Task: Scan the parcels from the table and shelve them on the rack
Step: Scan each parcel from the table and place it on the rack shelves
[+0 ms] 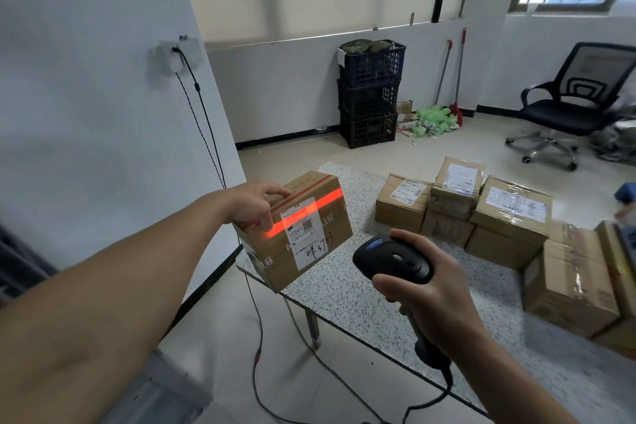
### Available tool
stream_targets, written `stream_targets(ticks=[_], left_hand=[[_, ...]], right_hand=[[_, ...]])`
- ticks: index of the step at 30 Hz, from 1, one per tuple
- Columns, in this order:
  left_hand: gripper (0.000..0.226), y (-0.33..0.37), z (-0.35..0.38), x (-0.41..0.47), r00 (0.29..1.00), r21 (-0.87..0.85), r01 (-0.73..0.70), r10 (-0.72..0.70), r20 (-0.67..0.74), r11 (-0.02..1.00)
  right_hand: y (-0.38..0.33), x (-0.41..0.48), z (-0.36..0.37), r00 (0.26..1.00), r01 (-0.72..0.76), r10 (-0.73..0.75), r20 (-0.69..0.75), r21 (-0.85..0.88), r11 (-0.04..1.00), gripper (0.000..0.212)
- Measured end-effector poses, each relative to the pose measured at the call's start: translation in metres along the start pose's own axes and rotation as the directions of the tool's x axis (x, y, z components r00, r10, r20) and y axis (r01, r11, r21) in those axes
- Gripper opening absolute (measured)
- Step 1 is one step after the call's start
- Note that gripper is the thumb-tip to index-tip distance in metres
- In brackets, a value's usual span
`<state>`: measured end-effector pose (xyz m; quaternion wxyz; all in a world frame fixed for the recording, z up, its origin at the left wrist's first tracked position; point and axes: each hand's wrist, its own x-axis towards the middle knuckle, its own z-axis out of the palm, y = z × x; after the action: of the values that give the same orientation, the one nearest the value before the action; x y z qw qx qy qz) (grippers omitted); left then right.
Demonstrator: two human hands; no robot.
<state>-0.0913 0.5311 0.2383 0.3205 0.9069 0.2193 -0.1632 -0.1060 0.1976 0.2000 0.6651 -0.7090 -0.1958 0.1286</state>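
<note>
The left hand point(253, 205) grips the top left edge of a box point(275, 248), which is tilted at the near-left corner of the table point(361, 293), label point(308, 241) facing near. The right hand point(430, 296) is clenched round a black scanner point(392, 260) just right of the box. Its red beam point(327, 199) crosses the label's top. More boxes point(509, 217) are stacked at the table's right.

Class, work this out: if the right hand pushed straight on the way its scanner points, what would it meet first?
Probably the parcel that the left hand holds, where the red beam from the scanner falls; depth is hard to judge.
</note>
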Motion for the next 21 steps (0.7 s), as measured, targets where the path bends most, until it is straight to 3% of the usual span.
stream_targets(ticks=[21], left_hand=[[0.084, -0.0047, 0.0019, -0.0031, 1.0, -0.03, -0.008, 0.008, -0.019, 1.0]], right_hand=[[0.0025, -0.0055, -0.0076, 1.0, 0.004, -0.004, -0.022, 0.003, 1.0, 0.071]])
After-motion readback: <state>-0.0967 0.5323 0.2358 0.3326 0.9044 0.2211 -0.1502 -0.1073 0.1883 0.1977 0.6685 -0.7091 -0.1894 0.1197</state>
